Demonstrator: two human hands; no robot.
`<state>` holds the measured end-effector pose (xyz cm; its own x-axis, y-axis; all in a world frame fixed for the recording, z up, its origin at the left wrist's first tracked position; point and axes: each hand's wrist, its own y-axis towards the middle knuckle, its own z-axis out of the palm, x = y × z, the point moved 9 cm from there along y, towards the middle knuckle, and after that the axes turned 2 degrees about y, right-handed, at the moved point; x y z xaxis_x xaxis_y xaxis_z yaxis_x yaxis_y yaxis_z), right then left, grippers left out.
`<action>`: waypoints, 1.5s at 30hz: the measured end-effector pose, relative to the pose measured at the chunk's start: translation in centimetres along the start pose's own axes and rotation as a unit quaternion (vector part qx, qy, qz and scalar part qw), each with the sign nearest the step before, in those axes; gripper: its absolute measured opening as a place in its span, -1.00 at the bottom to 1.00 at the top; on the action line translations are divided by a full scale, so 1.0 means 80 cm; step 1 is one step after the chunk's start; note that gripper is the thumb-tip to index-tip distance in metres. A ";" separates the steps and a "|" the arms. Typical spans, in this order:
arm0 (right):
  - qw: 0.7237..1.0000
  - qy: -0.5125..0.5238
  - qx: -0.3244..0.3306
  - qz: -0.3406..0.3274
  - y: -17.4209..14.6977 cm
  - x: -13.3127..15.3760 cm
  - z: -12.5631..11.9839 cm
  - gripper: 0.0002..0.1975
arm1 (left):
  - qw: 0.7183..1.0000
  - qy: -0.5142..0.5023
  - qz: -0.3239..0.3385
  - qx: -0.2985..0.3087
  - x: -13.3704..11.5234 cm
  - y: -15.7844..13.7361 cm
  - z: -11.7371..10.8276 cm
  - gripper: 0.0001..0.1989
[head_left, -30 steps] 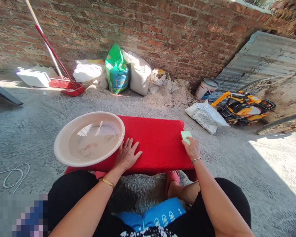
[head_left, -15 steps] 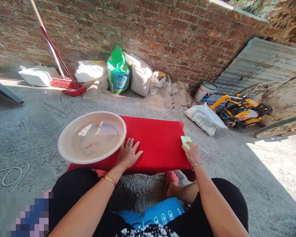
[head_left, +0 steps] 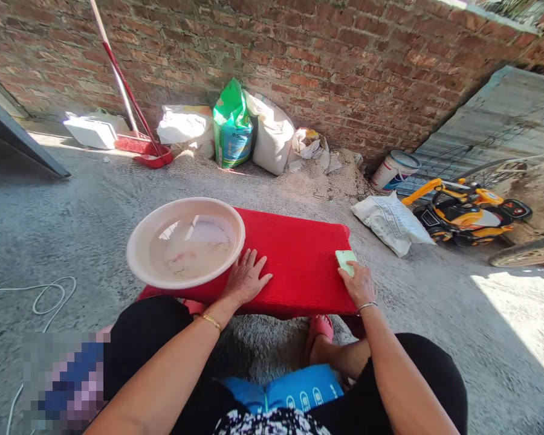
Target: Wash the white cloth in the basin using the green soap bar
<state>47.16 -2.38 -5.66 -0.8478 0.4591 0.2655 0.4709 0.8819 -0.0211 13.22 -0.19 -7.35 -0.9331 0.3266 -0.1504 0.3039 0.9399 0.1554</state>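
Note:
A red mat [head_left: 294, 257] lies on the concrete floor in front of me. A pale round basin [head_left: 138, 254] holding cloudy water stands on the mat's left end. My left hand [head_left: 245, 279] rests flat on the mat, fingers spread, just right of the basin. My right hand [head_left: 357, 284] presses a light green bar of soap [head_left: 346, 260] against the mat's right edge. My knees and a foot in a pink sandal [head_left: 320, 329] are below the mat.
Against the brick wall stand a green bag [head_left: 232, 130], white sacks [head_left: 272, 136], a sand pile [head_left: 330, 175], a white bucket [head_left: 393, 171] and a red broom [head_left: 145, 151]. A yellow toy digger [head_left: 466, 208] and a printed sack [head_left: 390, 220] lie right. A white cord [head_left: 45, 296] curls left.
The view has shifted, so everything sits a little more to the right. Both hands keep their places on the mat, the right one still on the soap.

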 end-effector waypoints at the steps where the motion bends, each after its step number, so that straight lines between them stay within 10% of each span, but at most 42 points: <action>1: 1.000 -0.002 -0.011 -0.005 0.000 0.005 -0.004 -0.51 | 1.000 -0.001 0.001 0.000 0.000 0.000 0.001 -0.46; 11: 0.971 0.035 0.058 -0.229 -0.092 0.187 0.052 -0.60 | 1.000 0.002 0.001 0.007 -0.001 -0.002 0.001 -0.45; 23: 0.997 -0.037 0.048 -0.047 -0.064 0.081 0.025 -0.53 | 0.994 0.001 0.044 0.096 -0.011 -0.049 -0.003 -0.48; 35: 0.978 0.040 0.087 -0.185 -0.144 0.319 0.077 -0.57 | 0.969 0.001 0.129 0.211 -0.014 -0.083 -0.029 -0.51; 45: 0.986 -0.029 0.104 -0.128 -0.114 0.264 0.069 -0.53 | 0.963 -0.041 0.119 0.238 0.011 -0.098 -0.046 -0.63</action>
<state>23.63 -0.11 -5.17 -0.9478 0.2184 0.2323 0.1842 0.9697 -0.1602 9.30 -7.66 -5.08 -0.8140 0.5265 -0.2456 0.5789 0.7706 -0.2665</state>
